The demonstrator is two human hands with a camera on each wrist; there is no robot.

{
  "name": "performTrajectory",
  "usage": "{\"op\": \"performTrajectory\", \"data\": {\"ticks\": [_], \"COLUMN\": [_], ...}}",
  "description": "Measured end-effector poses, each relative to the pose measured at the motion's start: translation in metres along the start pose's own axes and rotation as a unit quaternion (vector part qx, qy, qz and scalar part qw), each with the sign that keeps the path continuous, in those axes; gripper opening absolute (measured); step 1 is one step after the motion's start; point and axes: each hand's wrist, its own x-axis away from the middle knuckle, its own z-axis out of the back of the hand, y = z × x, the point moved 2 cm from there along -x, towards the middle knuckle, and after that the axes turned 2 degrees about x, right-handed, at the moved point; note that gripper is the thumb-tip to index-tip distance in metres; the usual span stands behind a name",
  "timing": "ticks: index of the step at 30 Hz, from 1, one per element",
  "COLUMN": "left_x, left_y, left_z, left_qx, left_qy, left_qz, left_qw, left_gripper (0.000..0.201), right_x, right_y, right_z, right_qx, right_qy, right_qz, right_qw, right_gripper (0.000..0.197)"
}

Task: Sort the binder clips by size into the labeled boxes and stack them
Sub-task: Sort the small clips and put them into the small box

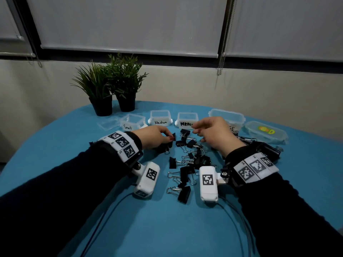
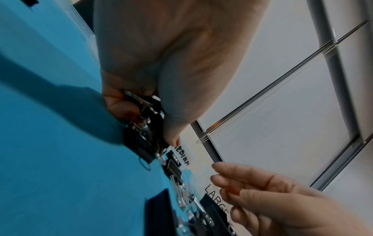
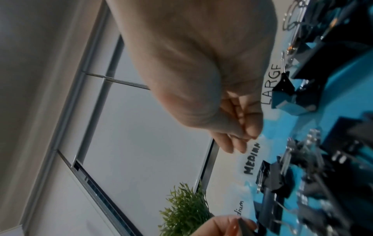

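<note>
Left hand (image 1: pixel 155 136) is pinching a black binder clip (image 1: pixel 173 136) at its fingertips, other clips bunched under the palm, probably gathering one size. Right hand (image 1: pixel 213 133) is hovering loosely curled over the pile of clips (image 1: pixel 187 164), holding nothing visible. Loose clips are lying on the desk (image 1: pixel 55 154) just before the labeled boxes (image 1: pixel 160 118), which are standing open, so drops should be short.

Both forearms, in dark sleeves with marker-tagged wristbands, reach forward over desk (image 1: pixel 55 164). Left hand (image 1: pixel 155 136) low, palm down, fingers (image 1: pixel 168 135) curled and pinching small black binder clips (image 2: pixel 145 108). Right hand (image 1: pixel 216 133) raised, holding nothing, fingers (image 2: pixel 238 175) loosely curled, tips angled toward left hand.
</note>
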Motion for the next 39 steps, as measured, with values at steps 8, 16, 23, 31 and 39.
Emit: {"op": "performTrajectory", "data": {"ticks": [8, 16, 23, 31, 39], "left_x": [-0.017, -0.014, -0.001, -0.015, -0.019], "left_y": [0.003, 0.014, 0.039, 0.041, 0.037], "left_z": [-0.009, -0.009, -0.018, -0.028, -0.027], "left_qx": [0.091, 0.135, -0.031, -0.099, -0.047], "left_qy": [0.051, 0.011, -0.090, -0.020, 0.034], "left_qz": [-0.015, -0.068, -0.211, -0.147, -0.106], "left_qw": [0.994, 0.988, 0.973, 0.984, 0.993], "left_gripper": [0.017, 0.025, 0.020, 0.022, 0.017], "right_x": [0.008, 0.004, 0.001, 0.004, 0.002], "right_y": [0.005, 0.010, 0.006, 0.010, 0.015], "right_z": [0.004, 0.001, 0.006, 0.006, -0.002], "right_qx": [0.218, 0.187, 0.126, 0.121, 0.133], "right_qy": [-0.088, -0.106, -0.059, -0.076, -0.082], "right_qz": [0.011, 0.002, 0.007, -0.076, -0.062], "right_qw": [0.972, 0.977, 0.990, 0.987, 0.986], "right_gripper": [0.046, 0.041, 0.029, 0.017, 0.009]}}
